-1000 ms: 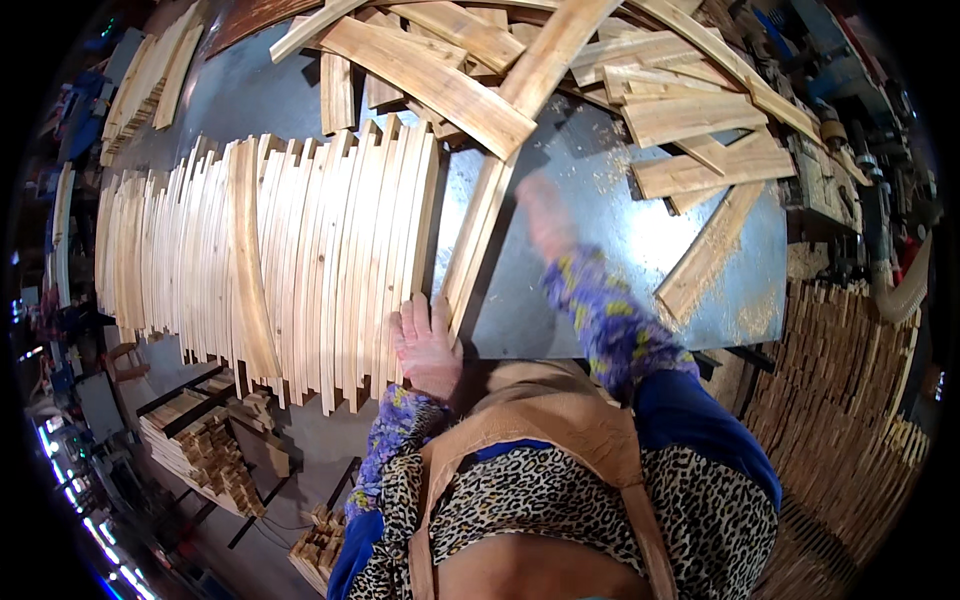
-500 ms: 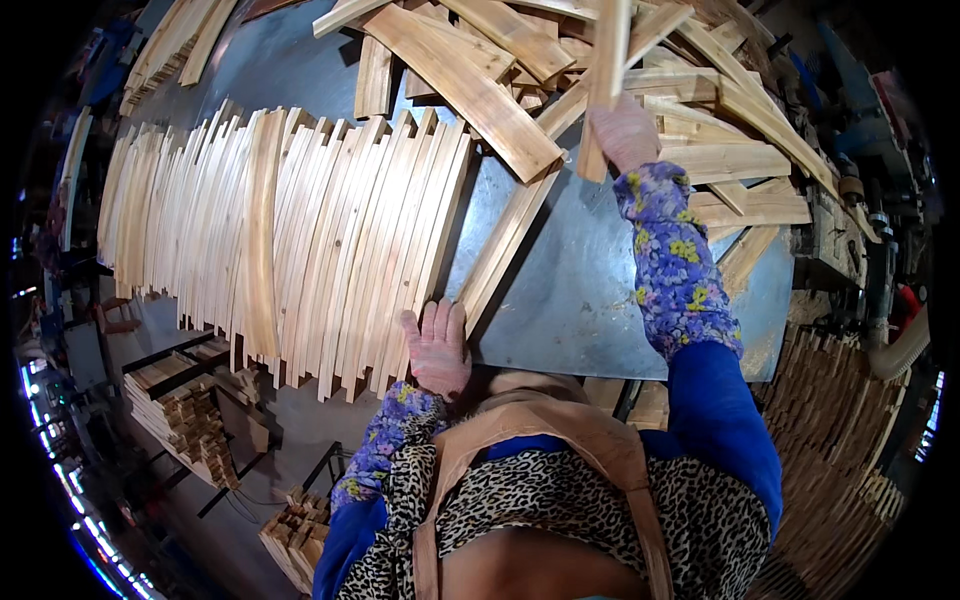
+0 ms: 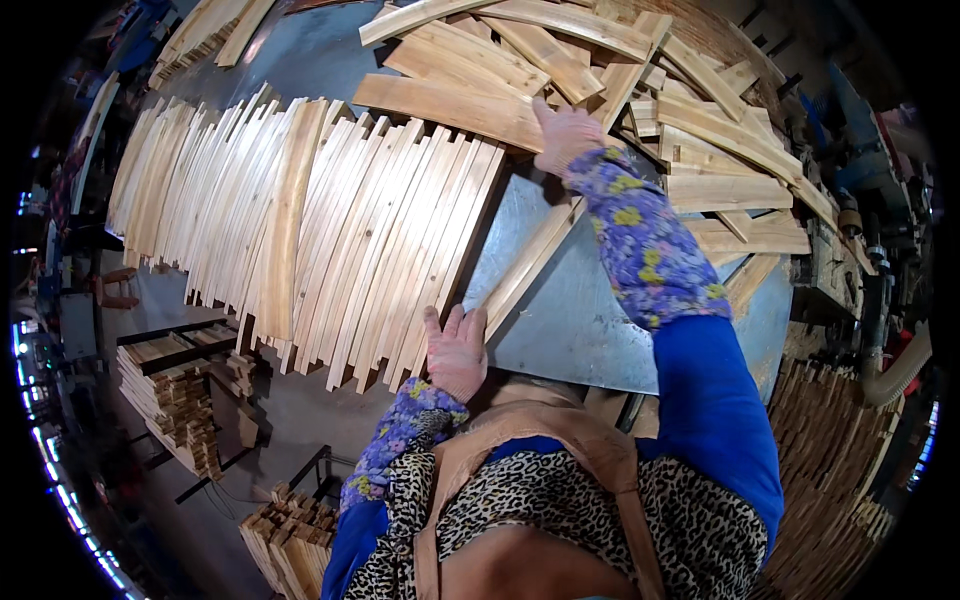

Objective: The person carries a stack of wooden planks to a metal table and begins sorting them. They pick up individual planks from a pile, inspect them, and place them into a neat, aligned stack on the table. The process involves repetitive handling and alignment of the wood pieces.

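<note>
My right hand point(image 3: 566, 140) is at the right end of a wide wooden board point(image 3: 450, 108), with its fingers closed about that end. This board slants across the front of a loose pile. My left hand point(image 3: 458, 352) has its fingers spread at the near end of a long row of wooden strips point(image 3: 400, 240) standing side by side. Beside its fingertips is the lower end of a single wooden strip point(image 3: 535, 255), which runs up and right beneath my right forearm.
Loose boards point(image 3: 700, 150) lie heaped at the back right of the metal table point(image 3: 570, 320). One broad strip point(image 3: 292, 220) lies across the row. Stacked wood point(image 3: 180, 410) stands below on the left, and more stacks point(image 3: 825, 470) on the right. A hose point(image 3: 900, 365) hangs at the far right.
My right hand has let go of the upright plank and moved left to the wide board. That board has turned flatter across the pile. My left hand stays near the row's end.
</note>
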Demonstrator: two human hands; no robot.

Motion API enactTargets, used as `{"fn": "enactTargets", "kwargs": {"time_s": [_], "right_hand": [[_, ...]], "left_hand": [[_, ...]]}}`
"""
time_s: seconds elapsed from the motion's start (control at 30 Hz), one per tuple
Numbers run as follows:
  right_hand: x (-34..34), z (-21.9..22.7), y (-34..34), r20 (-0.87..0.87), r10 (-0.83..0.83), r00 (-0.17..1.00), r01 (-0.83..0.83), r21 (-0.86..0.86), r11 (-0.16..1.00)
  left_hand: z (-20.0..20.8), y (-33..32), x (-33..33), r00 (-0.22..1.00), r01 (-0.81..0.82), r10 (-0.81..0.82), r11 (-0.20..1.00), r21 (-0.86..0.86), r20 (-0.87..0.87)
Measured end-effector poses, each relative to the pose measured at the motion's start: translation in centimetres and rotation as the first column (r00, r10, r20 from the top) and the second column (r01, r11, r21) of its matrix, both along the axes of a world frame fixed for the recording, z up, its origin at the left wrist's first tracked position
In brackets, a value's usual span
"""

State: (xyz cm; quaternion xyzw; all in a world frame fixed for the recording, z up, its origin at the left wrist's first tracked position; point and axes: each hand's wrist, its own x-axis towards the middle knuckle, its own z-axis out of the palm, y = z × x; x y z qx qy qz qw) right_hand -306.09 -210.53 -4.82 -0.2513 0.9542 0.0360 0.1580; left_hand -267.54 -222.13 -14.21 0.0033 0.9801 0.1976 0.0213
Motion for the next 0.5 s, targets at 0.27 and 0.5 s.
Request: {"fn": "enactTargets", "kwargs": {"time_s": [0.27,0.5], "right_hand": [[14.5,0.8,16.2,0.643,-0.065,0.763,0.452,-0.46,0.765],[36.7,-3.7,25.0,0.936,-0.039,0.351,0.832,-0.292,0.471]], "left_hand": [[2.9,-3.5,7.6,0.944,-0.216,0.174,0.968,0.128,0.279],[2.3,-2.6,3.2,0.891,-0.289,0.266,0.957,0.008,0.367]]}}
